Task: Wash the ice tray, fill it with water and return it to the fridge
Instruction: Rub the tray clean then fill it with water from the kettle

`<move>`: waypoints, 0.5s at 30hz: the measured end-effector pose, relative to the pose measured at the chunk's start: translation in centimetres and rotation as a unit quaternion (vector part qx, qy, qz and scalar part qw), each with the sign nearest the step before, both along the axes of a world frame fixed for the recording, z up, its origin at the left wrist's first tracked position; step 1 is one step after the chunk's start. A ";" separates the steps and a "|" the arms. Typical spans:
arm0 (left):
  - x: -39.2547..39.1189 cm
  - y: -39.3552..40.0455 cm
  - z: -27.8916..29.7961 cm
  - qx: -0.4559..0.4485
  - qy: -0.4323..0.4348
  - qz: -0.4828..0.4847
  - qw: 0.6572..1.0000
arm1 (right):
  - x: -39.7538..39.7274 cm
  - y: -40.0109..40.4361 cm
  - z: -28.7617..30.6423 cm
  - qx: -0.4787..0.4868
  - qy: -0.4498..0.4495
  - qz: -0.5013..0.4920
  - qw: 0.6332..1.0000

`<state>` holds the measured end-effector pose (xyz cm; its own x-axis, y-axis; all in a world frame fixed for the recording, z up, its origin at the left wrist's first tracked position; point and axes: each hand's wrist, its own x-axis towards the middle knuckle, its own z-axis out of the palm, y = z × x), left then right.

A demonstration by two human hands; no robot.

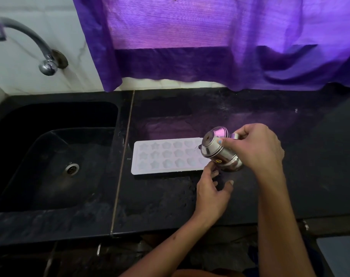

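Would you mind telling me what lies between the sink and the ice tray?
In the head view, only bare black counter with a thin vertical seam separates the sink from the ice tray.

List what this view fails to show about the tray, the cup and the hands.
- Tray, head view: right end hidden by the steel cup and right hand.
- Water level in the moulds: too faint to tell.
- Cup's mouth: faces away, contents unseen.
- Left hand: whether its fingers touch the tray's edge is unclear.
- Fridge: outside the frame.
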<state>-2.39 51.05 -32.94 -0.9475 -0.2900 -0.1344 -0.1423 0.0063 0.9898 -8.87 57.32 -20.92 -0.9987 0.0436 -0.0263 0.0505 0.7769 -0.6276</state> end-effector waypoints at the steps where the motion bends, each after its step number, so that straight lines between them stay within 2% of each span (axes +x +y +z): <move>1: 0.0 0.0 0.0 0.000 -0.001 -0.002 1.000 | 0.0 0.1 0.0 0.001 0.000 -0.002 1.000; 9: 0.1 -0.1 -0.1 -0.002 0.001 0.001 1.000 | 0.1 0.1 0.2 0.003 -0.008 -0.010 1.000; 15: 0.3 -0.2 -0.3 -0.002 0.029 0.037 0.999 | -0.1 0.5 0.3 -0.036 -0.014 -0.009 0.999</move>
